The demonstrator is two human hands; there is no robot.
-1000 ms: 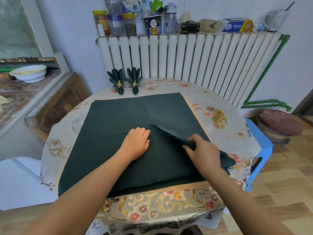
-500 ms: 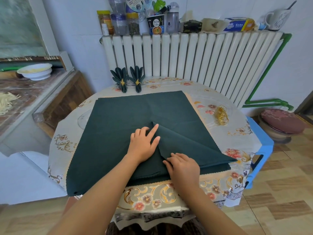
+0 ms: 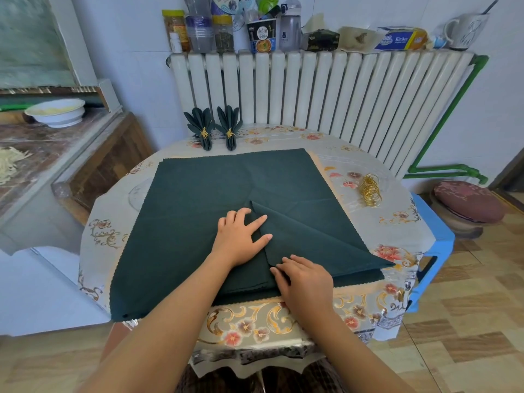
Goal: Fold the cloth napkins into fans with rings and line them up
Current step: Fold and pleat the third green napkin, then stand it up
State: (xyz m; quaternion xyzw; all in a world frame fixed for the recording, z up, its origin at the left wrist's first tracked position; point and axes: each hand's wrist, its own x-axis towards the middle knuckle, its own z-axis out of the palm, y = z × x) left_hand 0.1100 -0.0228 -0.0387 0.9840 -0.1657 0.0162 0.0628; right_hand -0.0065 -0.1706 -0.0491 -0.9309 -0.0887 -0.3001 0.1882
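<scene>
The grip of the left hand [image 3: 238,239] is spread flat, fingers straight and apart, pressing the dark green napkin [image 3: 198,222] near its middle, right at the tip of a folded-over corner. The right hand [image 3: 304,280] lies low on the near edge of that flap, its fingertips [image 3: 279,272] bent down onto the crease; whether they pinch the cloth or only press it, I cannot tell. The napkin is spread open across the round desk [image 3: 368,222], its near-right corner turned in so the flap's point reaches the centre.

Judging from this, the step in hand is the 1st fold of a 3rd napkin: 2 finished fans [image 3: 214,127], each cinched with a gold ring, stand side by side at the far edge of the desk, by the radiator [image 3: 326,89]. A stack of spare gold rings [image 3: 370,190] waits on the desk right of the cloth.

The next move likely calls for running the crease flat while the left hand pins the point, then bringing in another corner or starting the pleats without letting the layers slide.
</scene>
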